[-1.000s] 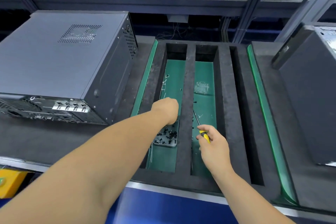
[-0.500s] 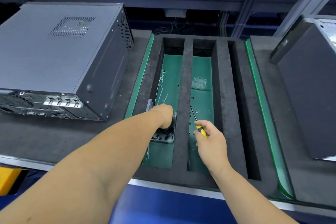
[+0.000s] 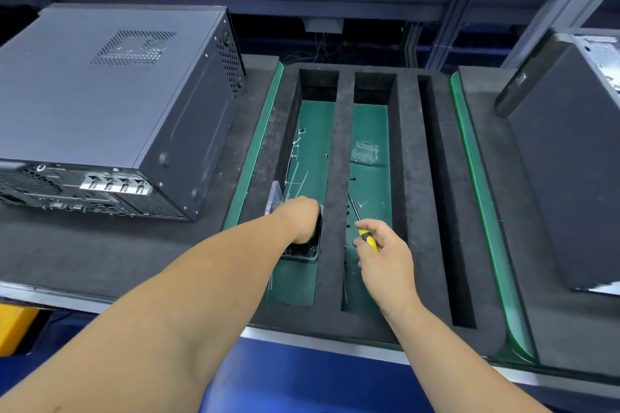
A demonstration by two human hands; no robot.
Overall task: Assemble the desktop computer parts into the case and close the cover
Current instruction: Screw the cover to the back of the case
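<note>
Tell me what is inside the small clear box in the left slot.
The small clear box holds small black screws, visible at its near edge. The left hand reaches in and covers the rest, so whether its fingers pinch a screw cannot be seen.

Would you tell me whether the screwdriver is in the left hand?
No, the right hand grips the yellow-handled screwdriver, while the left hand reaches into the small screw tray.
</note>
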